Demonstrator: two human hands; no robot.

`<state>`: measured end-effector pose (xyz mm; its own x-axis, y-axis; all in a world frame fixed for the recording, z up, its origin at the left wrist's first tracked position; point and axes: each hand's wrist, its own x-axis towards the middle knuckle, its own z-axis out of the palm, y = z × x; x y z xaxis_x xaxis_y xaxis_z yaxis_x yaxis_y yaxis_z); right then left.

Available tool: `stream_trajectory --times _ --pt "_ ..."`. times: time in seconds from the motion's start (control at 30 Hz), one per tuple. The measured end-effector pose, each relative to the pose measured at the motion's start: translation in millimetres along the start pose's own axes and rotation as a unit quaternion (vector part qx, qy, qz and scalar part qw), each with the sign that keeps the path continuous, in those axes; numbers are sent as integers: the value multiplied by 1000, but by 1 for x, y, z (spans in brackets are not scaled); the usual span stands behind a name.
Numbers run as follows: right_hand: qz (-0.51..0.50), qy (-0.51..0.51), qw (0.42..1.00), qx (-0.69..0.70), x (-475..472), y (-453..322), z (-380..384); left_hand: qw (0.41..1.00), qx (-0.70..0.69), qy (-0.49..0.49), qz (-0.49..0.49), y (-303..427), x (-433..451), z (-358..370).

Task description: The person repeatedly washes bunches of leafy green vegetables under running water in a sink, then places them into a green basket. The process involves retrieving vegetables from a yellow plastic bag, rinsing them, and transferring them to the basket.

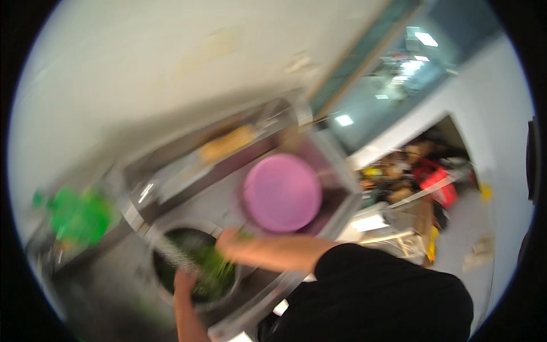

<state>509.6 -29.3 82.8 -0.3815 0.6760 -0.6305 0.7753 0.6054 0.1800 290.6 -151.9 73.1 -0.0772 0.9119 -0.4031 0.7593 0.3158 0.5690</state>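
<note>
A round metal basin (pixel 234 295) stands in a steel sink, with leafy greens (pixel 216 269) inside it. Water (pixel 173 252) streams from a faucet (pixel 132 216) into the basin. My left hand (pixel 186 278) reaches in at the near left side, by the stream; blur hides its fingers. At the basin's right rim is my right hand (pixel 228 246), close to the greens, with a bit of green beside its wrist. Whether either hand grips anything cannot be told. A pink plastic basin (pixel 282 192) sits in the sink to the right.
A steel ledge behind the sink holds a yellowish object (pixel 226 143). Something bright green, perhaps plastic (pixel 79 216), lies at the far left. A divider and the sink's raised edge (pixel 342 213) border the work area. Cluttered goods and a red bag (pixel 438 184) are at the right.
</note>
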Motion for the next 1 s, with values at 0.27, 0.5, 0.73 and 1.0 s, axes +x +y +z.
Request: stream_trajectory --times 0.27,0.5,0.73,1.0 --pt "-98 -51 992 -56 -78 3 -28 981 29 147 -119 39 -83 -13" --pt "-43 9 997 -61 -52 12 2 972 -31 193 -131 45 -124 -2" --pt "-33 -54 998 30 -49 44 -48 965 -24 234 -111 52 -118 -20" --pt "-115 -128 985 17 -87 33 -22 932 -115 316 132 146 13 -132"
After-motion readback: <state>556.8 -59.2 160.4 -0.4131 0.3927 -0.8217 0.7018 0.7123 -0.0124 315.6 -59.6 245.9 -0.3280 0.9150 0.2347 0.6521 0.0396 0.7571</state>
